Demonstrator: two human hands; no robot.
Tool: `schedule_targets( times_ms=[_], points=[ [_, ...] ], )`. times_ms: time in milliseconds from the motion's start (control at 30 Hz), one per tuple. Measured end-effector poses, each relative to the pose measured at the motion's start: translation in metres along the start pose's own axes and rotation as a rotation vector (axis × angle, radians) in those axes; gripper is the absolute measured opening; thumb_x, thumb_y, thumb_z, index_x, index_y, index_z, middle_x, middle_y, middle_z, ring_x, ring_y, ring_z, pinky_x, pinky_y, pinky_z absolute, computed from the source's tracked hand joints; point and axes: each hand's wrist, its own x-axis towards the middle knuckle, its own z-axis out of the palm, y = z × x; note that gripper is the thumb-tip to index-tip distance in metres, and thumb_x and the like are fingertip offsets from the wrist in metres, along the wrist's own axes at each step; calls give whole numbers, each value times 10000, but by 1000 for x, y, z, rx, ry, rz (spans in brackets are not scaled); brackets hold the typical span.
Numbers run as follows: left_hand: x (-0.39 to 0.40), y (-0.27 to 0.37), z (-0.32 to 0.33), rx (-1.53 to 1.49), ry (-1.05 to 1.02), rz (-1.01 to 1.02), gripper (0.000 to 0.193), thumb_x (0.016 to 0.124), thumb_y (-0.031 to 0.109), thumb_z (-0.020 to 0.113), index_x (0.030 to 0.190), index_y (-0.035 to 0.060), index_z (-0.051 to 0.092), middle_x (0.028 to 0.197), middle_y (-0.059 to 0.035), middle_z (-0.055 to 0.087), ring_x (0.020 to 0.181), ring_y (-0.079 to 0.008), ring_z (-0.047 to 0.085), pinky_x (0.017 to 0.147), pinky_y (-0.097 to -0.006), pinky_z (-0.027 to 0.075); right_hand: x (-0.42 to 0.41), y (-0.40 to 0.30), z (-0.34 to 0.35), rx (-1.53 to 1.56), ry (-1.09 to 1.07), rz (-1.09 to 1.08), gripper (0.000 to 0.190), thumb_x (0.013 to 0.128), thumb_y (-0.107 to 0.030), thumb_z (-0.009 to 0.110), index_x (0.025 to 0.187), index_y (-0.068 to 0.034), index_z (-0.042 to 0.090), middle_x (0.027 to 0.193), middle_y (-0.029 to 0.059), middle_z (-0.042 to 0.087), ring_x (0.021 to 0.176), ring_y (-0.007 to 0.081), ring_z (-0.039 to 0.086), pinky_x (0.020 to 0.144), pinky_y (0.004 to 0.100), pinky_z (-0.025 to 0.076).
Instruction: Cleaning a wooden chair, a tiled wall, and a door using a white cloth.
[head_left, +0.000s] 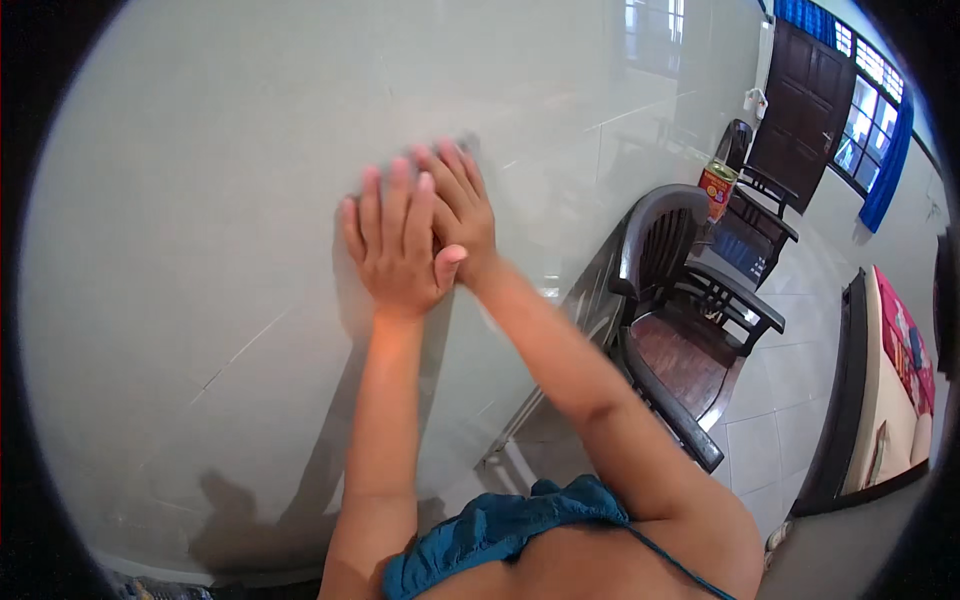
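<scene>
A pale, glossy tiled wall (225, 187) fills the left and middle of the view. My left hand (397, 232) lies palm down toward this wall, fingers spread upward and thumb out to the right. Beside it, my right hand (465, 202) is also laid flat, its inner edge partly under my left hand, so its thumb is hidden. Both hands are slightly blurred. A greyish smudge shows around the fingertips; whether it is shadow or a thin thing under the hands, I cannot tell. No object is visible in either hand.
Dark wooden armchairs (682, 360) stand along the wall at right, with a red tin (718, 187) near them. Beyond are a dark wooden door (802, 112) and a window with a blue curtain (889, 165). A dark-framed piece with pink patterned fabric (904, 337) stands far right.
</scene>
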Motion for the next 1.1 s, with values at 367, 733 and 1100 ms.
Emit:
schedule_targets(
  times_ms=[367, 733, 1100],
  points=[
    [9, 11, -3, 486, -361, 51, 505, 929, 484, 410, 1350, 213, 478, 1468, 30, 385, 1354, -282, 339, 1091, -494, 159, 7, 155, -75, -505, 462, 904, 370, 952, -281, 510, 1228, -44, 579, 1298, 259, 449, 1196, 379, 440, 1005, 414, 357],
    [6, 8, -3, 272, -247, 42, 547, 977, 523, 249, 1349, 197, 482, 1446, 18, 415, 1333, -290, 372, 1098, -518, 149, 52, 64, -21, -148, 69, -62, 372, 862, -140, 528, 1224, -92, 604, 1326, 140, 524, 1283, 325, 432, 1079, 448, 289],
    [8, 16, 2, 582, -405, 156, 502, 883, 503, 480, 1335, 283, 487, 1485, 15, 346, 1345, -353, 322, 1070, -603, 150, -149, 163, -96, -491, 359, 1300, 443, 1006, -241, 298, 1387, -18, 341, 1411, 211, 361, 1277, 385, 378, 1066, 417, 311]
  ],
)
